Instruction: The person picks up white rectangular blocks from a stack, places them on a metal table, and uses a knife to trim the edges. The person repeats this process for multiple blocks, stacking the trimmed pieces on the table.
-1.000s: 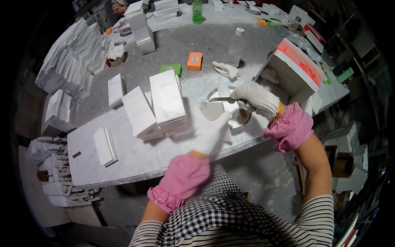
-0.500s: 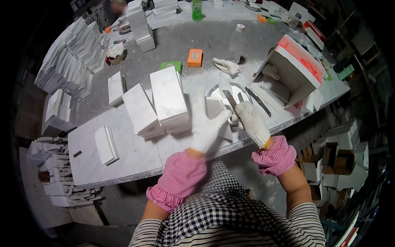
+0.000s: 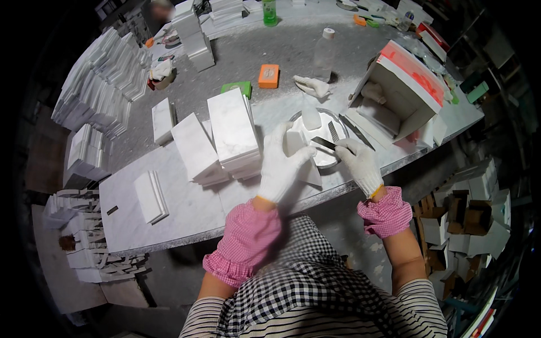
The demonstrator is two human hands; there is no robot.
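Observation:
My left hand, in a white knit glove, is closed round a thin white marble-look tile standing tilted near the table's front edge. The thumb lies along the tile's right side, and the fingers curl at its upper left. My right hand, gloved too, pinches a narrow dark flat blade. That blade reaches left over a round metal-rimmed dish. Inside the dish are a pale translucent block and a small ridged strip. A long dark strip lies beside the dish.
Stacked white tiles and a leaning tile stand left of my left hand. A thin tile stack lies farther left. Behind are an orange box, a green box, a crumpled glove and a clear bottle. An open carton stands right.
My left hand's spread fingers have curled in round the tile. My right hand has moved slightly right, and the blade has swung from steep to flatter over the dish.

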